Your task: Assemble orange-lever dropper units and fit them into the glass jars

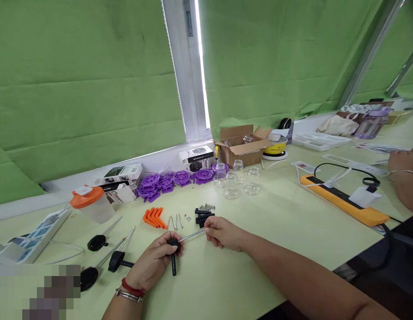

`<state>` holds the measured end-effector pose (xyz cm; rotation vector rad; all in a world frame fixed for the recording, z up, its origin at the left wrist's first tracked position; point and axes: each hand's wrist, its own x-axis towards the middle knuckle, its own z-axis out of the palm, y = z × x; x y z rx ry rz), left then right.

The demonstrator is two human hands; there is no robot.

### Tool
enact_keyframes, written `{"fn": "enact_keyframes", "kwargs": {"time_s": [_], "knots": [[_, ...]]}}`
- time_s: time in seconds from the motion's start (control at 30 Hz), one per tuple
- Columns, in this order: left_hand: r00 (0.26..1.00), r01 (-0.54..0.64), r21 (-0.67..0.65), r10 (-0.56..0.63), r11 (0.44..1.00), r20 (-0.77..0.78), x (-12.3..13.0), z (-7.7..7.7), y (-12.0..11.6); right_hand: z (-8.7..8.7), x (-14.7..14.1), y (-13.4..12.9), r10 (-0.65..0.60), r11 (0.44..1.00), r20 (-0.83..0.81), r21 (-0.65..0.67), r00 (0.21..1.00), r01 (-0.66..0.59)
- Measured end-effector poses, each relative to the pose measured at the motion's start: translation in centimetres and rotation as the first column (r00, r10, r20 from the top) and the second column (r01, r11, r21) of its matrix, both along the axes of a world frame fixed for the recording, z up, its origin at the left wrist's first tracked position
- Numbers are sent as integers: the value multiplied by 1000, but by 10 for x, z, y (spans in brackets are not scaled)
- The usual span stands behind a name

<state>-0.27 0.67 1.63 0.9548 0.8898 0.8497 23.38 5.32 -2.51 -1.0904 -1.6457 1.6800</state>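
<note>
My left hand (159, 255) is closed round a black knob part (174, 263) whose handle points down toward the table's front edge. A thin metal rod (192, 235) runs from that part to the right, and the fingertips of my right hand (222, 232) pinch its far end. Just behind my hands lie orange levers (155, 218), metal pins (175, 222), black cylindrical parts (202, 216) and small springs (207, 206). Left of my left hand are several black knobs with rods, one of them (117, 261) close to my wrist.
Purple plastic parts (166, 183), glass jars (231, 189) and an open cardboard box (242, 153) stand toward the back. An orange-lidded cup (93, 204) and a white power strip (42, 235) are left. At right lie an orange power strip (342, 200) and another person's hands (404, 166).
</note>
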Motion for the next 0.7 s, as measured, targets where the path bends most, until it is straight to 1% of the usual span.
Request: {"fn": "enact_keyframes", "kwargs": {"time_s": [0.33, 0.53, 0.7], "knots": [[1000, 5, 10, -5, 1000, 4, -2, -5, 1, 9, 0, -3, -2, 1000, 36, 3, 999, 2], [1000, 4, 9, -4, 1000, -7, -2, -5, 0, 2, 1, -1, -10, 1000, -33, -17, 999, 10], [1000, 7, 9, -7, 1000, -11, -2, -4, 0, -2, 1, 1, 11, 1000, -30, 0, 999, -11]]}}
